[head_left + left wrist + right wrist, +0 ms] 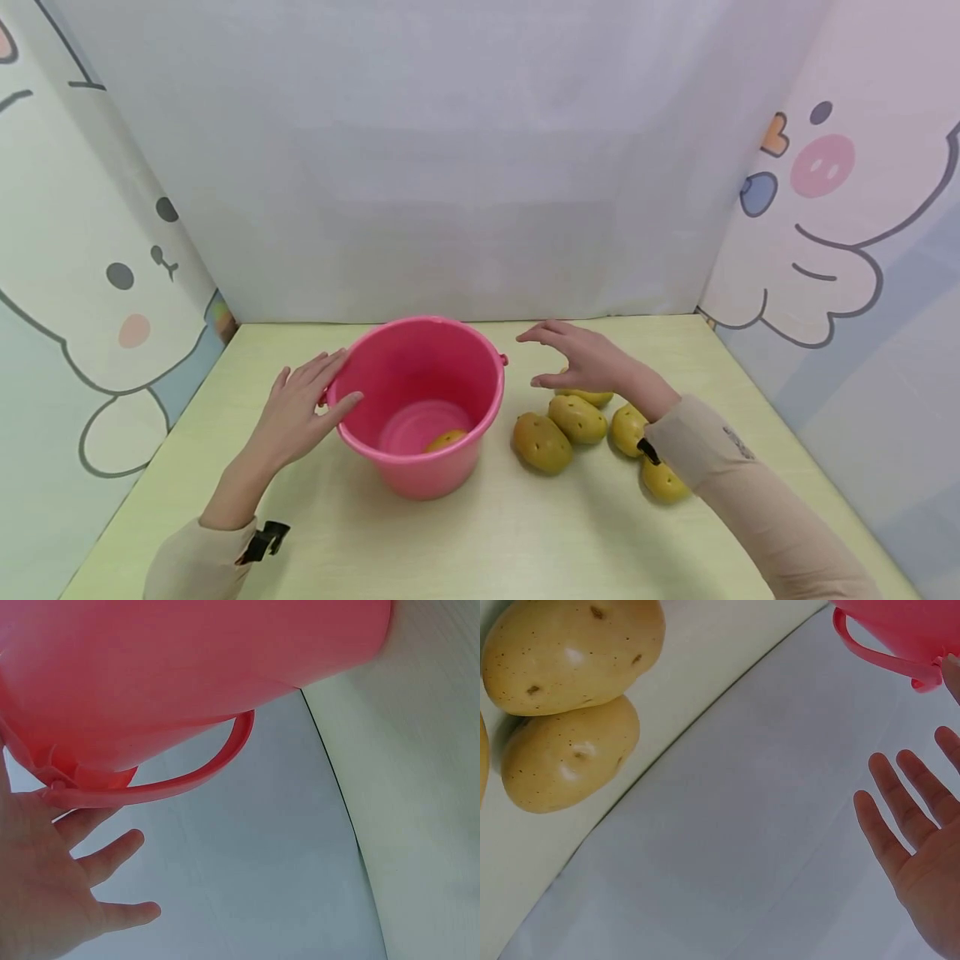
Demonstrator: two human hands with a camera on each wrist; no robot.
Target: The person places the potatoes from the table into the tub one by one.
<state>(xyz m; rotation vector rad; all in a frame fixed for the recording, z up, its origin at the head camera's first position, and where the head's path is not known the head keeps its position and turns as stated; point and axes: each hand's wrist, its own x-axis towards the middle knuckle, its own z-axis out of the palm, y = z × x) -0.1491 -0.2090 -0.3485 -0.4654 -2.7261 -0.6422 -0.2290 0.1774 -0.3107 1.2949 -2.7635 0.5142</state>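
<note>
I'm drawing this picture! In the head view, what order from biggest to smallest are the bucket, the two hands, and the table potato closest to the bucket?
1. Bucket
2. Left hand and right hand: too alike to rank
3. Potato

Soft, even light fills the head view I monitor from afar, falling apparently from above and laying faint, blurred-edged shadows on the pale tabletop [450,550] beside the pink bucket [420,375] and near the right sleeve [750,492]. The bucket's inside floor glows lighter than its walls, and the side panels [847,217] splay outward in wide-angle stretch toward the corners. On my left wrist feed, the light runs dimmer: the bucket's flank looks hazy and muted, the left hand [49,877] shaded against a grey backdrop [247,862]. On my right wrist feed, under similarly subdued light, small white glints sit on potatoes [570,754], whose speckles I read sharply.
</note>
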